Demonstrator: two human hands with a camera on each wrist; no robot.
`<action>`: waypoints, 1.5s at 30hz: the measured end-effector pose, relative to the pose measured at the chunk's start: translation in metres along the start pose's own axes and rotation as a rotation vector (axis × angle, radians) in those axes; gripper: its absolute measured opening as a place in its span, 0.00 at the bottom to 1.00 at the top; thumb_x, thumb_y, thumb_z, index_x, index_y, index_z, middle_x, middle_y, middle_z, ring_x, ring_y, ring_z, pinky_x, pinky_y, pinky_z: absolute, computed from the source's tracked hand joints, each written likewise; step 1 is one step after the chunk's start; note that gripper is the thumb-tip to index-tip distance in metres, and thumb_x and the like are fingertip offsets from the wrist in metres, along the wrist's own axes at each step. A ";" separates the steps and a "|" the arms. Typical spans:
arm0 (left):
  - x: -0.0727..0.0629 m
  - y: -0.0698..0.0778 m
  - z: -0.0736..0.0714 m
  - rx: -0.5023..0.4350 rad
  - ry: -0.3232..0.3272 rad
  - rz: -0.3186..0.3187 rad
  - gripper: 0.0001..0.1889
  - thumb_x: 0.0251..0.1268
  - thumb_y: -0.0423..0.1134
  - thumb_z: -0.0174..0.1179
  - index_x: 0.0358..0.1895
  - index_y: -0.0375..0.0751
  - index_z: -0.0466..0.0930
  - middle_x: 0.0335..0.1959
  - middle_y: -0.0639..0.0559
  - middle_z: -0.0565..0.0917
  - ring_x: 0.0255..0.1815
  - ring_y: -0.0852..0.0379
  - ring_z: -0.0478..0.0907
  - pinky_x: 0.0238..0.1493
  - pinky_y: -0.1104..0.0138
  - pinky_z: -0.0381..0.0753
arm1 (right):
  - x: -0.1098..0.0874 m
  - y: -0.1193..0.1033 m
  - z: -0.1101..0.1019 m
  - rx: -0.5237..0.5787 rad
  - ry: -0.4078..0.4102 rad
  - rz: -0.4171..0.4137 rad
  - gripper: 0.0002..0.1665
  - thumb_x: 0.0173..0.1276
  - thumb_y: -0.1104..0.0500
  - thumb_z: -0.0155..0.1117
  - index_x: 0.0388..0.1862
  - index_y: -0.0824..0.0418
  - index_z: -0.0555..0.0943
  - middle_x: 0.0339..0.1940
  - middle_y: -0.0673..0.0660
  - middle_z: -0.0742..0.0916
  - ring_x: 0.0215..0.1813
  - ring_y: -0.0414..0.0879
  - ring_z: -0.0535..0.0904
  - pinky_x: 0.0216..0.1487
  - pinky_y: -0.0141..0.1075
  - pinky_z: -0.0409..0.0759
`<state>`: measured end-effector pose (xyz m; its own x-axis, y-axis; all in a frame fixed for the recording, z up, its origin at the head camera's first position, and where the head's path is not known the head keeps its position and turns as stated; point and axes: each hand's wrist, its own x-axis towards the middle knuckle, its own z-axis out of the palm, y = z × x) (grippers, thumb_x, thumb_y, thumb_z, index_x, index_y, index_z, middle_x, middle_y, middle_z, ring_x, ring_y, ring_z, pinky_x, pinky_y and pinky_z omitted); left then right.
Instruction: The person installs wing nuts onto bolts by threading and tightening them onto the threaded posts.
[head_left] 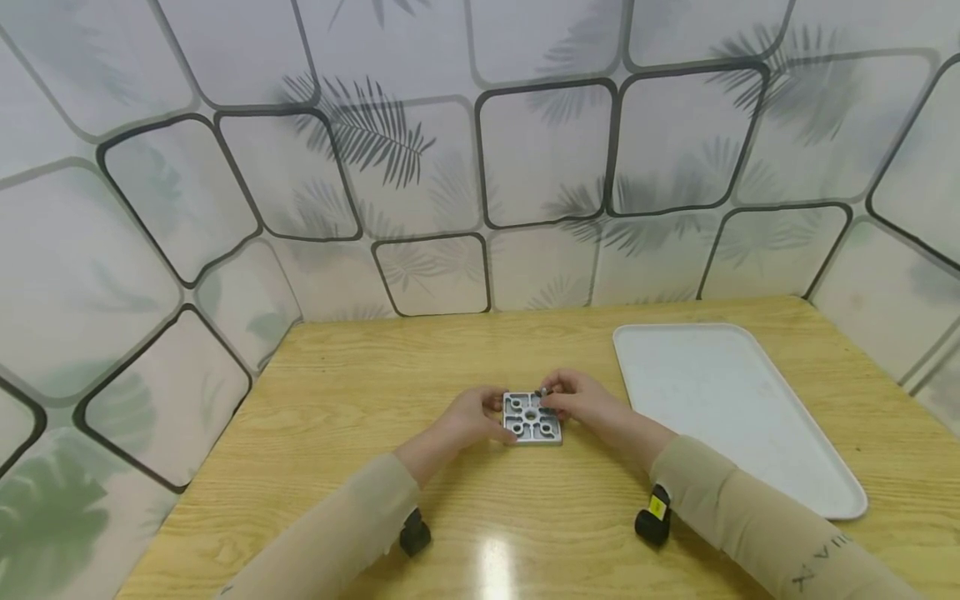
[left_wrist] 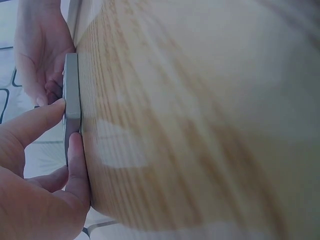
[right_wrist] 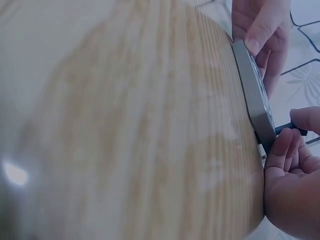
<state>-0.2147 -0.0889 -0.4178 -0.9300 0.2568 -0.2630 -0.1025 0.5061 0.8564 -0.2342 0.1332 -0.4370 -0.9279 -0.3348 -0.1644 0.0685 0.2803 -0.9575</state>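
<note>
A square grey metal plate (head_left: 531, 418) with ring-shaped holes and ribs on its upper face lies flat on the wooden table. My left hand (head_left: 472, 417) grips its left side, thumb at the near left corner and fingers along the left edge. My right hand (head_left: 588, 404) is over the far right corner. Between its thumb and fingers it pinches a small dark bolt (right_wrist: 285, 127), whose threaded end points down at the plate. In the left wrist view the plate's side (left_wrist: 73, 90) shows with my left thumb on its top edge.
A white rectangular tray (head_left: 720, 400) lies on the table to the right, beside my right forearm. Behind the wooden table (head_left: 360, 367) and at its sides hangs a patterned fabric (head_left: 420, 167). A black wrist camera (head_left: 654, 518) hangs under the right sleeve.
</note>
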 end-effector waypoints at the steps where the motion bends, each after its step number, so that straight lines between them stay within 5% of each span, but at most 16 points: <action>1: 0.000 0.000 0.000 0.001 -0.001 0.003 0.41 0.52 0.25 0.78 0.73 0.31 0.73 0.56 0.42 0.83 0.46 0.54 0.81 0.53 0.65 0.83 | 0.000 0.000 0.001 -0.003 0.008 0.005 0.14 0.75 0.63 0.64 0.54 0.69 0.77 0.40 0.51 0.80 0.43 0.42 0.75 0.43 0.30 0.79; 16: 0.001 -0.002 -0.002 0.000 -0.007 0.023 0.40 0.52 0.24 0.78 0.73 0.30 0.74 0.55 0.41 0.84 0.45 0.55 0.80 0.51 0.67 0.82 | 0.001 -0.002 0.004 -0.034 0.055 0.016 0.20 0.72 0.65 0.67 0.59 0.70 0.75 0.37 0.50 0.79 0.39 0.40 0.74 0.39 0.27 0.78; 24: 0.001 0.000 -0.001 0.004 -0.001 0.027 0.41 0.51 0.24 0.78 0.73 0.30 0.74 0.55 0.41 0.84 0.45 0.55 0.80 0.54 0.66 0.83 | 0.004 0.001 -0.006 0.258 -0.073 -0.008 0.32 0.66 0.69 0.48 0.69 0.78 0.63 0.39 0.50 0.77 0.35 0.37 0.73 0.39 0.27 0.78; 33: -0.001 0.001 -0.001 0.003 0.003 0.037 0.41 0.50 0.23 0.78 0.72 0.29 0.74 0.55 0.40 0.84 0.46 0.54 0.80 0.55 0.64 0.84 | 0.005 0.006 -0.009 0.160 -0.106 -0.057 0.25 0.78 0.68 0.46 0.67 0.81 0.72 0.40 0.50 0.82 0.38 0.37 0.76 0.41 0.27 0.80; 45: -0.001 0.000 -0.001 -0.024 -0.003 0.032 0.41 0.51 0.22 0.77 0.72 0.28 0.74 0.54 0.41 0.84 0.45 0.54 0.80 0.52 0.67 0.83 | 0.004 0.005 -0.004 0.041 -0.033 0.000 0.20 0.76 0.65 0.55 0.63 0.73 0.76 0.47 0.54 0.84 0.43 0.41 0.78 0.45 0.29 0.81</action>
<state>-0.2140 -0.0899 -0.4175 -0.9319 0.2750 -0.2367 -0.0813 0.4775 0.8749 -0.2395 0.1371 -0.4419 -0.9155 -0.3640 -0.1714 0.0842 0.2431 -0.9663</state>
